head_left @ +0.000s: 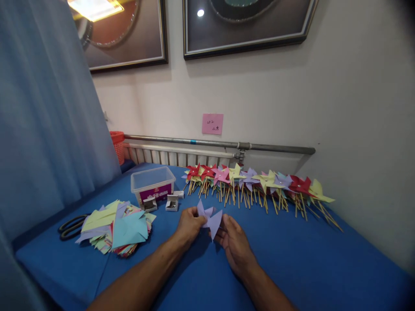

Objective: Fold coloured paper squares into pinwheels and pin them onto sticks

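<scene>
A lavender paper pinwheel is held between my two hands, just above the blue cloth. The thumb of my left hand presses on its left side, with the fingers behind the paper. My right hand has its fingers curled under and behind the right side of the pinwheel, against the paper. No stick shows on this pinwheel. To the left of my hands lies a pile of coloured paper pieces, a light blue one on top.
Finished pinwheels on sticks lie along the wall. A clear plastic tub and small open boxes stand behind the paper pile. Black-handled scissors lie partly under it. A blue curtain hangs at left; a metal pipe crosses the wall.
</scene>
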{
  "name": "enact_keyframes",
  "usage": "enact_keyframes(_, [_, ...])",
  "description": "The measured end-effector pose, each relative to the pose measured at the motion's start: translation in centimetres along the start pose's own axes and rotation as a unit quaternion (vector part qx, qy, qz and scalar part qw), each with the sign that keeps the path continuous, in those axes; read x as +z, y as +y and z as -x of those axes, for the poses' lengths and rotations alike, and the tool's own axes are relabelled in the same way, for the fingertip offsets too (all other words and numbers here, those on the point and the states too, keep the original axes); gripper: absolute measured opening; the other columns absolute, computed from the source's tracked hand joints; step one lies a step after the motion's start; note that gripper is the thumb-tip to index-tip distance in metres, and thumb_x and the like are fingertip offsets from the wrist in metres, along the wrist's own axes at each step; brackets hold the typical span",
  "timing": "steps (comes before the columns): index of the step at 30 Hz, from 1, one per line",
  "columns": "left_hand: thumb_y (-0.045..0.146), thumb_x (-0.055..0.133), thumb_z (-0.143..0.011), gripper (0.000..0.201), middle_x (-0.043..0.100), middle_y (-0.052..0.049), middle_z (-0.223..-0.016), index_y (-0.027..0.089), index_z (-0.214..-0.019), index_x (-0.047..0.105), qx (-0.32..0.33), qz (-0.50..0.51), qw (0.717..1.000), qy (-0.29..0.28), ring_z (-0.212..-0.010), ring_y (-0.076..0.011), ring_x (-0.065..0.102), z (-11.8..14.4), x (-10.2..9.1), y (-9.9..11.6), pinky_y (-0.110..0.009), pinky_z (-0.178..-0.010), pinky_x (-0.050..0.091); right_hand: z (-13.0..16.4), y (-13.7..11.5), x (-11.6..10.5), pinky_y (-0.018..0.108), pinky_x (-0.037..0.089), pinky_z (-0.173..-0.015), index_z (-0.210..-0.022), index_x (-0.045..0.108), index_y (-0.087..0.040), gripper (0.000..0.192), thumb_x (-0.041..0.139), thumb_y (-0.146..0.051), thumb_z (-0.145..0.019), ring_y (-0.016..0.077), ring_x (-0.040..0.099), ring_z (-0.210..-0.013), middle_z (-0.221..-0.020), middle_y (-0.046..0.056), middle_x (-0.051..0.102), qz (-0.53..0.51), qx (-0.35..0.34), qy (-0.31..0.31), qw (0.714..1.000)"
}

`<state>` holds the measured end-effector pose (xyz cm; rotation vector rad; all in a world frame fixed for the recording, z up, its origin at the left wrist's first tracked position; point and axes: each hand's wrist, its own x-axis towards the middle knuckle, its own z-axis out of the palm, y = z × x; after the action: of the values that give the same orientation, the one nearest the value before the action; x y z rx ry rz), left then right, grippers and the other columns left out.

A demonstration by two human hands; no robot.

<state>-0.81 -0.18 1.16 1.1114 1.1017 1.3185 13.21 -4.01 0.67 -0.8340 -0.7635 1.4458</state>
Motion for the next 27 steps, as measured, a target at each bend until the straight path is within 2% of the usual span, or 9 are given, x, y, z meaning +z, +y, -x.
enact_keyframes(4, [0.021, 0.075, -0.058, 0.017, 0.069, -0.005, -0.069, 0.012, -0.073, 0.073, 0.017, -0.011, 0.999, -0.032, -0.060, -0.0133, 0.057, 0.0, 0.1, -0.3, -0.024, -0.060, 0.043, 0.1, 0.0, 0.0, 0.038, 0.056, -0.076, -0.101, 0.072, -0.024, 0.051, 0.082, -0.065, -0.072, 0.0245, 0.074, -0.082, -0.092, 0.007, 0.080, -0.028, 0.063, -0.005, 0.998])
enact_keyframes(9, [0.020, 0.078, -0.059, 0.015, 0.067, -0.002, -0.064, 0.012, -0.069, 0.070, 0.024, -0.026, 0.999, -0.035, -0.058, -0.0121, 0.055, 0.1, 0.0, -0.1, -0.023, -0.057, 0.042, 0.5, -0.4, 0.1, 0.038, 0.057, -0.077, -0.097, 0.073, -0.022, 0.049, 0.086, -0.060, -0.069, 0.0217, 0.073, -0.079, -0.090, 0.005, 0.079, -0.032, 0.088, -0.020, 0.995])
enact_keyframes(13, [0.021, 0.078, -0.058, 0.016, 0.066, -0.001, -0.062, 0.013, -0.068, 0.069, 0.023, -0.017, 0.999, -0.041, -0.056, -0.0114, 0.054, 0.2, 0.1, 0.3, -0.023, -0.056, 0.041, 0.6, -0.3, 0.0, 0.036, 0.057, -0.076, -0.082, 0.070, -0.020, 0.044, 0.094, -0.050, -0.061, 0.0196, 0.071, -0.074, -0.077, 0.002, 0.075, -0.002, 0.071, -0.016, 0.997])
enact_keyframes(17, [0.025, 0.082, -0.055, 0.021, 0.064, 0.000, -0.059, 0.013, -0.065, 0.067, 0.003, -0.013, 0.999, -0.050, -0.054, -0.0114, 0.054, 0.3, 0.2, 0.6, -0.023, -0.054, 0.039, 0.1, 0.4, -0.1, 0.032, 0.055, -0.069, -0.075, 0.069, -0.020, 0.045, 0.095, -0.052, -0.059, 0.0160, 0.065, -0.062, -0.065, -0.001, 0.069, 0.039, 0.029, 0.008, 0.999])
enact_keyframes(23, [0.026, 0.083, -0.053, 0.023, 0.066, -0.001, -0.061, 0.012, -0.066, 0.069, -0.012, 0.003, 0.998, -0.059, -0.054, -0.0110, 0.054, 0.3, 0.2, 0.5, -0.023, -0.054, 0.039, -0.8, 1.6, -0.5, 0.028, 0.051, -0.054, -0.074, 0.069, -0.020, 0.043, 0.091, -0.055, -0.063, 0.0149, 0.061, -0.052, -0.058, -0.001, 0.067, 0.085, 0.005, 0.029, 0.996])
enact_keyframes(27, [0.026, 0.083, -0.053, 0.023, 0.067, -0.003, -0.061, 0.012, -0.066, 0.070, -0.020, 0.011, 0.997, -0.068, -0.055, -0.0117, 0.054, 0.5, 0.2, 0.5, -0.023, -0.054, 0.039, -0.9, 1.8, -0.8, 0.027, 0.051, -0.053, -0.078, 0.072, -0.018, 0.039, 0.090, -0.050, -0.066, 0.0141, 0.061, -0.051, -0.063, 0.001, 0.071, 0.090, 0.008, 0.028, 0.996])
